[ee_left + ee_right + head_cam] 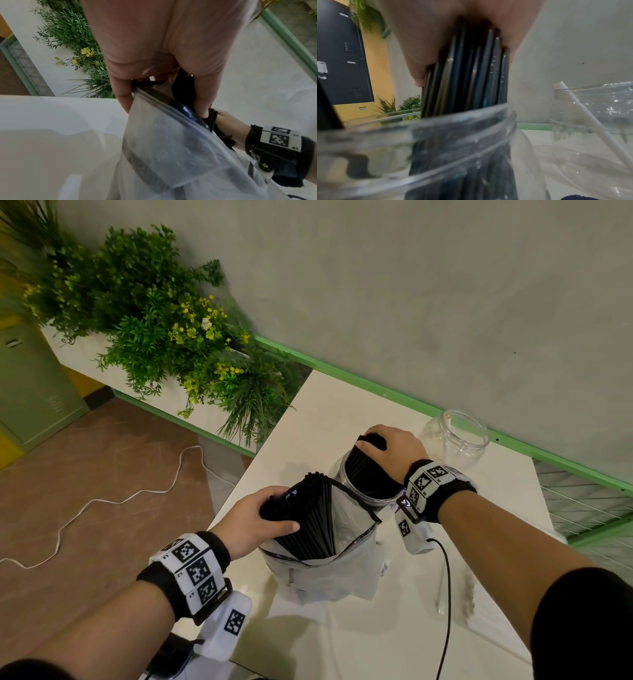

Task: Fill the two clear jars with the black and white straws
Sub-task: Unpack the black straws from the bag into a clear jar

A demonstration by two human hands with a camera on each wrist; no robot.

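On the white table (342, 412) a clear plastic bag (342, 570) stands with a bundle of black straws (315, 518) sticking out of its mouth. My left hand (274, 517) grips the tops of those straws; in the left wrist view the left hand (163, 108) wraps around straws (181, 89) and the bag (171, 148). Behind it a clear jar (346, 470) holds more black straws (363, 470), and my right hand (376, 446) grips their upper ends. The right wrist view shows these straws (471, 81) entering the jar (436, 135). A second clear jar (455, 446) holds one white straw (447, 419).
A planter of green plants (154, 320) borders the table's far left corner. A black cable (445, 594) trails from my right wrist across the table. A wire mesh panel (589, 508) lies off the right edge. A white cord (102, 501) runs over the brown floor.
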